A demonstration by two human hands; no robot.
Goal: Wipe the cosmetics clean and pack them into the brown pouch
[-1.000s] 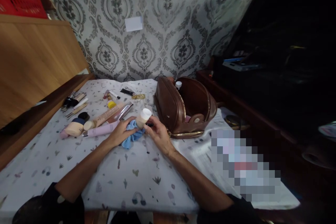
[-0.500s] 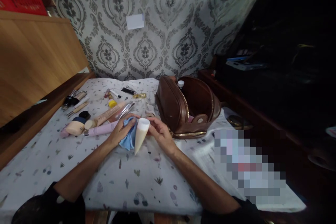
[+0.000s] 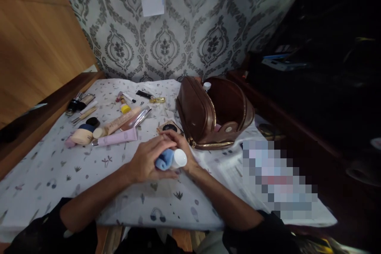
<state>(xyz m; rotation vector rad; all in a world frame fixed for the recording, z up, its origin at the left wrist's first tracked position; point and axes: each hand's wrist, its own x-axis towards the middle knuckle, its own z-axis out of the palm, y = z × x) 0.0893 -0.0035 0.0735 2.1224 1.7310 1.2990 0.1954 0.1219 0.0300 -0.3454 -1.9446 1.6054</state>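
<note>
Above the patterned cloth, both hands are close together around a cream tube with a white cap (image 3: 180, 158). The cap faces toward me, and most of the tube's body is hidden behind the fingers. My left hand (image 3: 144, 159) is closed on a light blue cloth (image 3: 164, 160), which presses against the tube beside the cap. Behind the tube, my right hand (image 3: 188, 155) curls around it, its fingers partly covered by the left hand. Just beyond the hands lies a black round item (image 3: 169, 126) on a beige square piece.
An unzipped brown leather bag (image 3: 195, 113) stands right of the hands. Leftward lie a lilac tube (image 3: 117, 138), a jar with a blue lid (image 3: 82, 135) and several other cosmetics. A wooden panel (image 3: 41, 47) borders the left, and a patterned wall (image 3: 166, 43) rises behind.
The tube has turned so its cap points toward me, and it sits slightly lower and to the right. My left hand has wrapped the blue cloth closer around it. The view has tilted downward.
</note>
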